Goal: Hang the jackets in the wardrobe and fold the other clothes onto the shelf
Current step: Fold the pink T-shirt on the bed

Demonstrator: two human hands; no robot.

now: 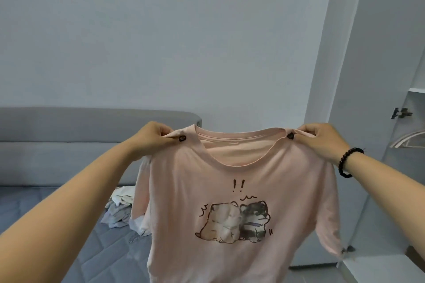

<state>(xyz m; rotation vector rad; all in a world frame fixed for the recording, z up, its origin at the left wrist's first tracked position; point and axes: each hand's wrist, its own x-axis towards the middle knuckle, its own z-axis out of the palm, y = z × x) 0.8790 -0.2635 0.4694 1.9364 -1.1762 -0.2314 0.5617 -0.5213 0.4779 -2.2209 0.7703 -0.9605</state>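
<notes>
A pink T-shirt with a cartoon print of two animals hangs in the air in front of me, front side facing me. My left hand pinches its left shoulder seam and my right hand pinches its right shoulder seam, both held at the same height. A small dark button sits on each shoulder beside the fingers. The shirt's hem runs out of the bottom of the view. At the right stands the white wardrobe with its door open.
A bed with a grey quilted mattress and a grey padded headboard lies behind the shirt. A heap of pale clothes lies on it. White hangers hang inside the wardrobe at the right edge.
</notes>
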